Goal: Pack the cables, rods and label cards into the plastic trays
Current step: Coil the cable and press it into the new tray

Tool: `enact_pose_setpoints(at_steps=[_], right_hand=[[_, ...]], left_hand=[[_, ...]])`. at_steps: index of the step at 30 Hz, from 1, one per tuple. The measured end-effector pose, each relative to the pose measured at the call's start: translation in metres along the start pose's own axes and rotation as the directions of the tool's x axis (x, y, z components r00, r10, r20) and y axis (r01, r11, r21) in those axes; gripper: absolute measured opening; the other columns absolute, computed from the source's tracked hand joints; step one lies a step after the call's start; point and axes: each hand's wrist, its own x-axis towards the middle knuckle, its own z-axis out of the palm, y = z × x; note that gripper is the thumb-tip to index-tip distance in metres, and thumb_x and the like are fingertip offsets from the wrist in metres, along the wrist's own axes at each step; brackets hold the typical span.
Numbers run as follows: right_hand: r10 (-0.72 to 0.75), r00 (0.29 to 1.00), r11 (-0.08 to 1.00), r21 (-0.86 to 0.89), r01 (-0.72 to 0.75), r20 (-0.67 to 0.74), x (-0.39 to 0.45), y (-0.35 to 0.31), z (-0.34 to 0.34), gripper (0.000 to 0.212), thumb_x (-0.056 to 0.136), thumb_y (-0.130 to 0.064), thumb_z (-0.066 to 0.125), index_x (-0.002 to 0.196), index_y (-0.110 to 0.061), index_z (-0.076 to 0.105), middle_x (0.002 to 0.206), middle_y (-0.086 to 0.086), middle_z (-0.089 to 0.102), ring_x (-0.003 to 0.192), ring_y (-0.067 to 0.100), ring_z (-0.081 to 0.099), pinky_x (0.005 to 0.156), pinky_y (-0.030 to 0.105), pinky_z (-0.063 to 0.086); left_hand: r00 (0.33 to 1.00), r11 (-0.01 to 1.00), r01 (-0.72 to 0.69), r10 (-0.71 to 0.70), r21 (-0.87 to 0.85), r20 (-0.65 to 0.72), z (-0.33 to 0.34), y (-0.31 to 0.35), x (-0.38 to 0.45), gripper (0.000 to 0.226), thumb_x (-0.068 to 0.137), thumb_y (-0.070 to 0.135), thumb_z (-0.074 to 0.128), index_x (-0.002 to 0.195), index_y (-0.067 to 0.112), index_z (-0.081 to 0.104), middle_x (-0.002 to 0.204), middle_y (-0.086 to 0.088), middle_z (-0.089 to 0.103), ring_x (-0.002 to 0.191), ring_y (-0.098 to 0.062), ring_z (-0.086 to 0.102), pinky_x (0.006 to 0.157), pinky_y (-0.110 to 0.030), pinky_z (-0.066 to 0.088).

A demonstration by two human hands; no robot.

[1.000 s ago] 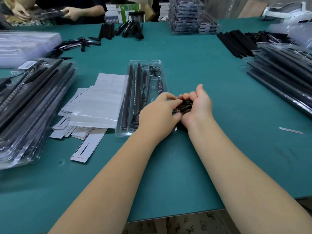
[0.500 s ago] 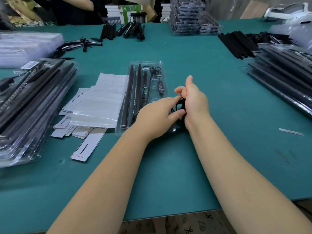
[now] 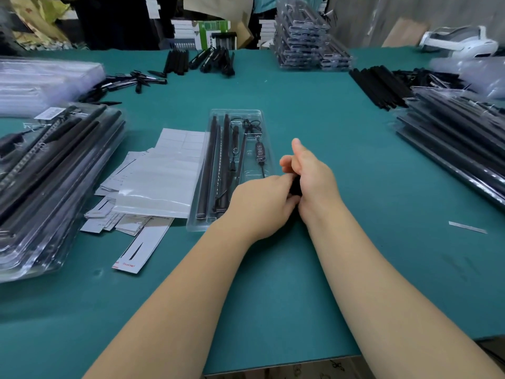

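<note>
On the left of the green bench (image 3: 341,138) lies a stack of packed trays (image 3: 46,181), and beside it the label cards (image 3: 161,176). In the middle stands an open plastic tray (image 3: 232,165) with rods (image 3: 209,168) and a cable (image 3: 261,154) inside. At its near right corner, the left hand (image 3: 262,203) and right hand (image 3: 311,179) together grip a small black bundle (image 3: 295,187), fingers curled around it. More trays (image 3: 459,138) lie at the right.
</note>
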Motion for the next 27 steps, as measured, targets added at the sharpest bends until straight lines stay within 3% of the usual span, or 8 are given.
enact_pose_setpoints(at_steps=[6, 9, 14, 17, 21, 24, 27], right_hand=[[-0.103, 0.995, 0.992, -0.076, 0.102, -0.007, 0.000, 0.002, -0.001, 0.066, 0.094, -0.052, 0.047, 0.034, -0.026, 0.054, 0.072, -0.010, 0.064, 0.078, 0.014, 0.055, 0.068, 0.025, 0.045], [-0.116, 0.993, 0.989, -0.087, 0.118, 0.025, -0.001, 0.002, -0.003, 0.067, 0.095, -0.050, 0.046, 0.034, -0.024, 0.050, 0.072, -0.009, 0.065, 0.077, 0.010, 0.058, 0.060, 0.018, 0.045], [-0.089, 0.994, 0.996, 0.000, 0.089, 0.061, 0.002, 0.005, -0.005, 0.063, 0.095, -0.045, 0.050, 0.037, -0.022, 0.038, 0.068, -0.009, 0.067, 0.072, 0.009, 0.056, 0.071, 0.024, 0.042], [-0.064, 0.995, 0.997, -0.038, 0.067, 0.081, 0.000, 0.005, -0.003, 0.066, 0.093, -0.044, 0.053, 0.032, -0.022, 0.042, 0.065, -0.010, 0.065, 0.062, 0.004, 0.057, 0.065, 0.023, 0.043], [-0.032, 0.995, 0.999, -0.011, 0.033, 0.092, -0.004, 0.002, -0.005, 0.069, 0.096, -0.047, 0.046, 0.032, -0.022, 0.042, 0.056, -0.011, 0.057, 0.046, 0.006, 0.049, 0.052, 0.022, 0.042], [-0.042, 0.996, 0.998, 0.050, 0.038, 0.082, -0.006, 0.002, -0.004, 0.066, 0.097, -0.045, 0.043, 0.036, -0.023, 0.034, 0.053, -0.009, 0.050, 0.044, 0.009, 0.039, 0.047, 0.021, 0.036], [-0.055, 0.995, 0.998, 0.031, 0.053, 0.087, -0.009, 0.002, -0.004, 0.064, 0.098, -0.045, 0.042, 0.038, -0.024, 0.033, 0.053, -0.009, 0.049, 0.045, 0.009, 0.037, 0.050, 0.024, 0.033]], left_hand=[[0.999, 0.973, -0.013, 0.022, -0.229, 0.037, -0.008, -0.010, -0.003, 0.033, 0.093, 0.046, 0.052, 0.121, 0.032, 0.058, 0.082, 0.009, 0.062, 0.071, -0.014, 0.050, 0.073, -0.036, 0.048], [1.000, 0.982, 0.015, -0.012, -0.189, 0.013, -0.008, -0.007, -0.002, 0.032, 0.093, 0.048, 0.051, 0.117, 0.030, 0.060, 0.086, 0.007, 0.065, 0.079, -0.017, 0.057, 0.067, -0.035, 0.045], [0.998, 0.999, 0.025, -0.023, 0.046, -0.053, 0.004, 0.004, 0.001, 0.028, 0.098, 0.038, 0.042, 0.114, 0.016, 0.050, 0.100, -0.002, 0.063, 0.090, -0.027, 0.061, 0.061, -0.031, 0.034], [0.997, 0.998, 0.041, -0.044, -0.055, -0.063, 0.003, 0.000, 0.001, 0.025, 0.097, 0.038, 0.045, 0.110, 0.019, 0.054, 0.095, 0.000, 0.064, 0.085, -0.025, 0.059, 0.060, -0.032, 0.034], [0.999, 0.958, 0.033, -0.037, -0.283, -0.008, -0.004, -0.008, -0.002, 0.025, 0.094, 0.044, 0.051, 0.104, 0.027, 0.066, 0.076, 0.005, 0.061, 0.062, -0.007, 0.047, 0.064, -0.033, 0.043], [1.000, 0.953, 0.031, -0.031, -0.302, 0.006, -0.004, -0.009, -0.003, 0.026, 0.094, 0.045, 0.051, 0.105, 0.029, 0.068, 0.070, 0.002, 0.060, 0.057, -0.007, 0.044, 0.066, -0.034, 0.046], [0.997, 0.970, 0.054, -0.066, -0.238, -0.042, -0.001, -0.005, -0.003, 0.025, 0.094, 0.045, 0.051, 0.104, 0.028, 0.067, 0.065, 0.006, 0.052, 0.064, -0.014, 0.045, 0.057, -0.031, 0.037]])
